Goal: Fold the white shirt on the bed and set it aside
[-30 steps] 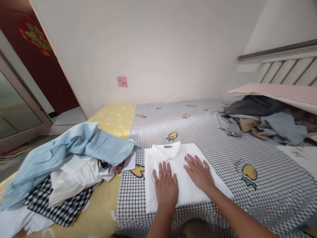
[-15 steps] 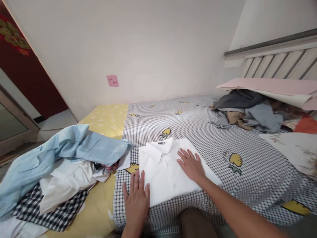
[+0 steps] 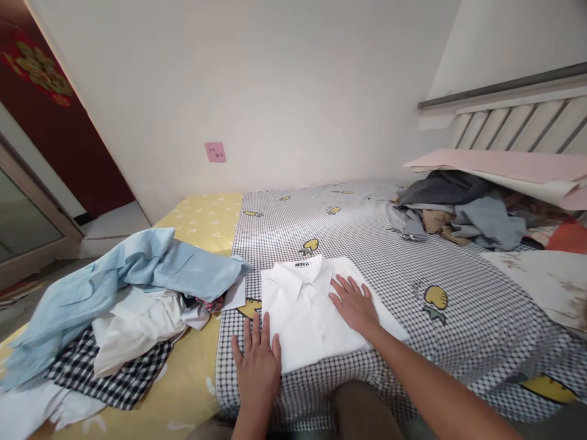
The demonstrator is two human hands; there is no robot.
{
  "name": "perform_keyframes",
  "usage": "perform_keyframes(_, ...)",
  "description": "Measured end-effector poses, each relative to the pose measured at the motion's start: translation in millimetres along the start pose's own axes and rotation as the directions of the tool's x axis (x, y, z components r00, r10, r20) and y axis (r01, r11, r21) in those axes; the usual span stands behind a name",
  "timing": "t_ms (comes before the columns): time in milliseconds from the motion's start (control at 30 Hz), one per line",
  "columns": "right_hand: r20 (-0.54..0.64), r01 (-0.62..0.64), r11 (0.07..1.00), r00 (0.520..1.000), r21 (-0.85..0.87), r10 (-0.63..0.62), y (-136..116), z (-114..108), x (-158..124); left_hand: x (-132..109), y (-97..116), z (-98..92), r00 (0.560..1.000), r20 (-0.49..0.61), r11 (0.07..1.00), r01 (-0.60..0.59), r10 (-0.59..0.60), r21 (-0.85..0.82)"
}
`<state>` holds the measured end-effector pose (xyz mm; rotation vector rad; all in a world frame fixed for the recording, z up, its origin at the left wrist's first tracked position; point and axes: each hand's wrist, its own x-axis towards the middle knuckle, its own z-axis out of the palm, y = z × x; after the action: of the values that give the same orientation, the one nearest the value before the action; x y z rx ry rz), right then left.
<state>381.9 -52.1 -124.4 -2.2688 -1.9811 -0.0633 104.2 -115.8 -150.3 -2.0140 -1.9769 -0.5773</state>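
The fingers of the left hand point(image 3: 257, 371), low and just left of the frame's center, are straight and spread apart, closed on nothing. The hand lies palm down along the left edge of a folded white shirt point(image 3: 305, 333), its index finger and thumb overlapping that edge. The fingers of the right hand point(image 3: 355, 307) are also apart and extended, resting flat on the right part of the shirt. The shirt sits in the lower center of the frame, collar upward, with a neck label point(image 3: 302, 264) beginning "MOK"; its last characters are unclear. Under it spreads a black-and-white checked sheet point(image 3: 293, 223) printed with yellow motifs. Brown-trousered knees point(image 3: 364, 409) show at the bottom edge. At lower left, on a yellow sheet point(image 3: 208, 221), a loose pile holds a light blue garment point(image 3: 197, 269), a white garment point(image 3: 137, 333) and a black-and-white checked cloth point(image 3: 110, 374). At right, gray garments point(image 3: 488, 219) lie heaped below a pink sheet point(image 3: 499, 165). A small pink note point(image 3: 215, 152) is stuck on the pale wall point(image 3: 321, 85), left of upper center.
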Motion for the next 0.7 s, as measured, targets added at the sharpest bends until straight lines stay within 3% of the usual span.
perform_keyframes(500, -0.050, -0.007, 1.000, 0.999, 0.015, 0.008, -2, 4, 0, -1, -6, 7.9, 1.000, 0.001, 0.999, -0.005, 0.005, 0.035)
perform_keyframes(700, -0.030, -0.014, 1.000, 0.999, 0.002, 0.014, -3, 2, -1, 11, -15, 7.4, 0.989, 0.143, 0.996, 0.057, -0.047, -0.070)
